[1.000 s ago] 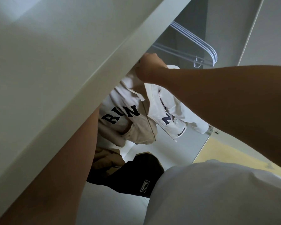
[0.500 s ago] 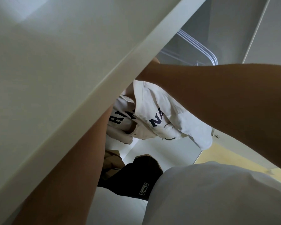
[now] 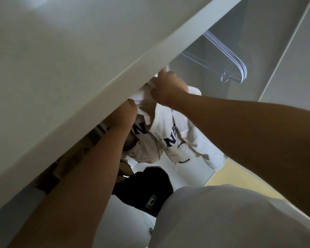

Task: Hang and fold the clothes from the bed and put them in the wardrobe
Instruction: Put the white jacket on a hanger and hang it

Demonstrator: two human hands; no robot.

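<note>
A white jacket with dark blue letters hangs inside the wardrobe, just under the white door edge. My right hand grips the jacket's collar at the top, fingers curled into the fabric. My left hand reaches up beside it and touches the collar's left side; most of its fingers are hidden behind the door edge. Several clear empty hangers hang to the right of the jacket.
A white wardrobe door fills the upper left and hides the rail. A folded black garment and a brown one lie on the wardrobe floor below. Yellow floor shows at right. My white shirt fills the lower right.
My right hand has come back into view from behind the door and now grips the collar. My left hand has risen to the collar. The jacket has swung and hangs more open.
</note>
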